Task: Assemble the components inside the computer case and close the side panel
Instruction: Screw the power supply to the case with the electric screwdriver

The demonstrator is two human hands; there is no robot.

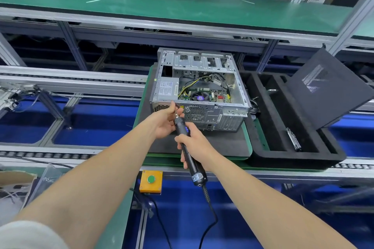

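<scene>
An open metal computer case (204, 66) lies on its side on a dark mat, its motherboard, fan and power supply (167, 90) showing. My right hand (194, 143) grips a black electric screwdriver (187, 147) whose bit points up at the case's rear edge by the power supply. My left hand (167, 121) pinches the bit near its tip, steadying it at the case's rear panel. The black side panel (327, 87) leans tilted in a foam tray on the right.
The mat sits on a green pallet (250, 141) on the roller conveyor. A black foam tray (283, 147) to the right holds a small metal bracket (293, 139). A yellow box with a green button (151, 180) is fixed to the near rail. The screwdriver's cable hangs below.
</scene>
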